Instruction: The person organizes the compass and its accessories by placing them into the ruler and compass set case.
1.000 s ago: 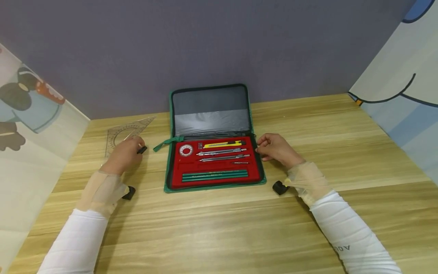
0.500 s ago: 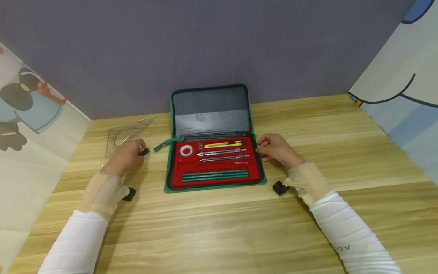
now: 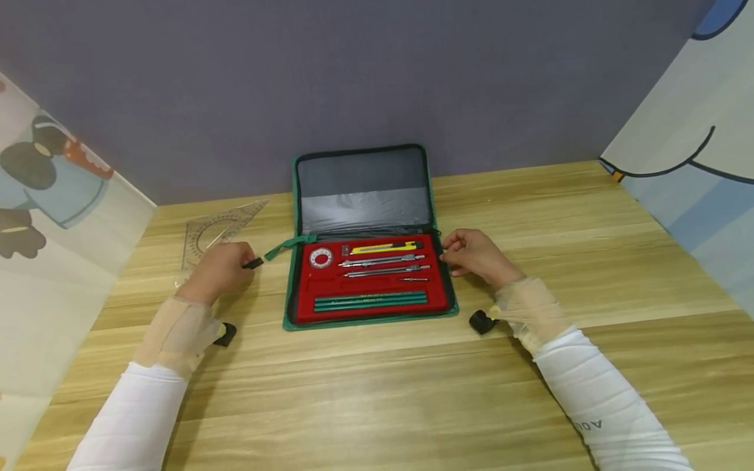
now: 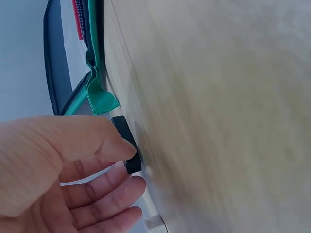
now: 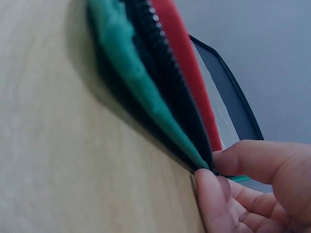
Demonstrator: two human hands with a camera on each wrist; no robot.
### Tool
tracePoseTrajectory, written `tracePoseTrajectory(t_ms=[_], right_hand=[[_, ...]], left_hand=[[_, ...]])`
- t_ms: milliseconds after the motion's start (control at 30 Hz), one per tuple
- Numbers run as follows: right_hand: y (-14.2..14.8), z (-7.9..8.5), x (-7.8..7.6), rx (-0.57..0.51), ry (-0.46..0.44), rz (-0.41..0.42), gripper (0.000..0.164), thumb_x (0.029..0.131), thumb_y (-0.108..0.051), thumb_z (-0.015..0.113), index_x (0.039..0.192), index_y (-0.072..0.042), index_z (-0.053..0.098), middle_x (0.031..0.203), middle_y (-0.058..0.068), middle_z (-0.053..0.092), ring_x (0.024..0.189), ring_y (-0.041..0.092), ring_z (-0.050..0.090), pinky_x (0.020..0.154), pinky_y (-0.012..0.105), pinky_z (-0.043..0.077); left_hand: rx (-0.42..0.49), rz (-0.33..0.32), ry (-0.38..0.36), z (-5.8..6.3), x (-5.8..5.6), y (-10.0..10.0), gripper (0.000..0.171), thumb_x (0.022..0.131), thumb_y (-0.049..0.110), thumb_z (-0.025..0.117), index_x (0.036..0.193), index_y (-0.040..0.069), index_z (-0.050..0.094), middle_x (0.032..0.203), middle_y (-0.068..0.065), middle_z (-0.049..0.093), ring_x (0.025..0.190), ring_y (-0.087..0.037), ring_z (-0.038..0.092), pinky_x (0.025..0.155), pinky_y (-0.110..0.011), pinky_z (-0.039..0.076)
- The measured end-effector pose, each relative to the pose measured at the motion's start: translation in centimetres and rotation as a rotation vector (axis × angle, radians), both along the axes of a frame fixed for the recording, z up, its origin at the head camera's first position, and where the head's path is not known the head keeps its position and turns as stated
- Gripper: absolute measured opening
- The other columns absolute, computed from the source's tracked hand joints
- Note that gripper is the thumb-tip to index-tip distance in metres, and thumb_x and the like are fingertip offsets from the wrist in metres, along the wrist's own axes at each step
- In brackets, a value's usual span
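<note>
My left hand (image 3: 219, 268) pinches a small black rectangular block (image 3: 253, 263) between thumb and fingers, left of the case's green zipper-end strap (image 3: 288, 244). In the left wrist view the block (image 4: 127, 144) shows under the thumb, close over the wood and near the strap's tip. A green zippered drawing-set case (image 3: 287, 314) lies open, its lid leaning back. My right hand (image 3: 480, 258) pinches the case's right edge; in the right wrist view, thumb and finger grip the zipper border (image 5: 167, 121). The red tray (image 3: 377, 285) holds compasses (image 3: 383, 261), a yellow cutter (image 3: 383, 248) and green pencils (image 3: 371, 302).
A clear set square (image 3: 191, 245) with a protractor lies behind my left hand. A white ring-shaped disc (image 3: 321, 258) sits in the tray's upper left, with a recess below it. A grey wall (image 3: 365, 78) stands behind the wooden table (image 3: 365, 399).
My left hand has moved slightly right with the black block, toward the case's strap. The right hand and the case have stayed in place.
</note>
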State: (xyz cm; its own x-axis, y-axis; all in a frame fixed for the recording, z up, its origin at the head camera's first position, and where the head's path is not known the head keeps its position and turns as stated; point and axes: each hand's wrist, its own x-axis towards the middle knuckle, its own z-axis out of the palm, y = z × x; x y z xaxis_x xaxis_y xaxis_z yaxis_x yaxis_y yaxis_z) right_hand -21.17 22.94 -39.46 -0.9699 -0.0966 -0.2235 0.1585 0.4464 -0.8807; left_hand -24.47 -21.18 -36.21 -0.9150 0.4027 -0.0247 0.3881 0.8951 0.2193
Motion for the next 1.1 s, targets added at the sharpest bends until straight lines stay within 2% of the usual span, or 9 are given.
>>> tracePoseTrajectory(t_ms=[233,600,833,933,1100], right_hand=[[0.1,-0.1,-0.1,-0.003,-0.010,-0.002,0.028,0.082,-0.003,0.060,0.105,0.005,0.047,0.087,0.013,0.049,0.070,0.018,0.055,0.057,0.029,0.051],[0.0,0.0,0.0,0.007,-0.010,0.000,0.028,0.082,-0.003,0.060,0.105,0.004,0.047,0.087,0.013,0.049,0.069,0.018,0.055,0.058,0.029,0.051],[0.1,0.0,0.1,0.005,-0.008,-0.003,0.028,0.082,-0.003,0.060,0.105,0.004,0.047,0.087,0.013,0.049,0.069,0.018,0.055,0.057,0.029,0.051],[0.0,0.0,0.1,0.004,-0.007,-0.004,0.028,0.081,-0.004,0.060,0.105,0.004,0.047,0.087,0.013,0.049,0.069,0.018,0.055,0.057,0.029,0.051],[0.0,0.0,0.0,-0.013,0.000,-0.006,0.027,0.081,-0.003,0.060,0.104,0.005,0.047,0.086,0.013,0.050,0.067,0.016,0.055,0.056,0.028,0.051]], left_hand=[[0.006,0.017,-0.001,0.1,0.3,0.1,0.018,0.075,0.005,0.061,0.091,-0.004,0.059,0.083,-0.016,0.061,0.077,-0.030,0.056,0.070,-0.045,0.044],[0.002,-0.022,0.010,0.9,0.9,0.9,0.020,0.074,0.008,0.063,0.091,-0.002,0.060,0.083,-0.014,0.062,0.076,-0.028,0.057,0.070,-0.044,0.044],[-0.012,-0.057,0.044,1.7,1.4,2.2,0.021,0.074,0.009,0.064,0.092,-0.002,0.060,0.086,-0.015,0.062,0.079,-0.030,0.057,0.071,-0.045,0.045],[0.010,-0.079,0.058,2.0,1.8,2.9,0.020,0.072,0.008,0.064,0.089,-0.001,0.060,0.084,-0.014,0.062,0.077,-0.029,0.057,0.070,-0.044,0.045],[0.025,-0.103,0.050,2.3,2.3,4.1,0.019,0.072,0.007,0.063,0.089,-0.001,0.059,0.084,-0.013,0.061,0.077,-0.028,0.057,0.069,-0.044,0.045]])
